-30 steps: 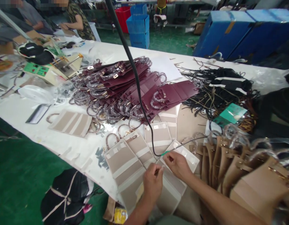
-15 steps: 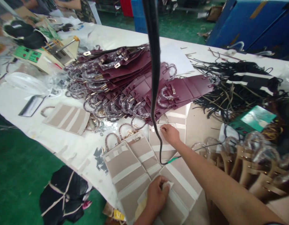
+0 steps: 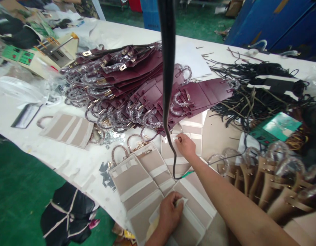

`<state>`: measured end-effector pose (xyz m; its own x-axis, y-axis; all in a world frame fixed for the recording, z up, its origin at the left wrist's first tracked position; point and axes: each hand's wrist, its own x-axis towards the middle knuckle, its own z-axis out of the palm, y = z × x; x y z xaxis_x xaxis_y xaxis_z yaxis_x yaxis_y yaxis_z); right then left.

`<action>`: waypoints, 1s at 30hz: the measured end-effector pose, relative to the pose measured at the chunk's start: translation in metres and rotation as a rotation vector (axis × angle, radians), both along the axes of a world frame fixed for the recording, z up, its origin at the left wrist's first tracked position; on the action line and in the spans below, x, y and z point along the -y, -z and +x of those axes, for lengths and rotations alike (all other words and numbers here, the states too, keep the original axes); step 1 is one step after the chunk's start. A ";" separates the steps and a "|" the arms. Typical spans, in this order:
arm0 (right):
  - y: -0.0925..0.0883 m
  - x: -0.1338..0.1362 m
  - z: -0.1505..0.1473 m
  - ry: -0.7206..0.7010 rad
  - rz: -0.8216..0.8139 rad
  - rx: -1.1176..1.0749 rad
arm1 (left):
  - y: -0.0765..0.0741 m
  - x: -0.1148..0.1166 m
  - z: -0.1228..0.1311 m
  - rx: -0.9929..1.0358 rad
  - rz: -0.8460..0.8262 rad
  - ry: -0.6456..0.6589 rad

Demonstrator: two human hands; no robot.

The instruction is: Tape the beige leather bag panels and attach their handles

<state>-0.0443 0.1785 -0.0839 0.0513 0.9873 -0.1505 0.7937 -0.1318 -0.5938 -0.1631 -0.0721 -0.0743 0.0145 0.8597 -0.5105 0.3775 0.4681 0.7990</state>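
Observation:
My left hand (image 3: pixel 170 214) is closed on a small white strip at the near end of a beige bag panel (image 3: pixel 191 205) by the table's front edge. My right hand (image 3: pixel 185 145) reaches forward, its fingers pinched at a small white tab on the top of another beige panel (image 3: pixel 170 153). More beige panels (image 3: pixel 137 181) fan out to the left of my hands. A black cable (image 3: pixel 168 68) hangs down in front of me and curves between my hands.
A pile of maroon bag panels (image 3: pixel 137 85) with wrapped handles covers the table's middle. Black straps (image 3: pixel 252 89) lie at the right, tan bags (image 3: pixel 270 177) at the near right. A green-panelled machine (image 3: pixel 37 58) stands far left. A black bag (image 3: pixel 68 215) lies on the green floor.
My right hand left the near panel and reached forward to the farther beige panel's top. My left hand stayed low on the near panel. The view has tilted down slightly.

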 end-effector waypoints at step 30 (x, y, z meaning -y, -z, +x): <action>-0.009 0.001 -0.048 -0.235 0.042 0.096 | 0.005 0.003 0.002 -0.041 0.005 -0.017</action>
<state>-0.0927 0.1776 -0.0748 -0.1680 0.9791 -0.1147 0.8529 0.0860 -0.5150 -0.1615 -0.0748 -0.0795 -0.0209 0.8623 -0.5060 0.4023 0.4706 0.7853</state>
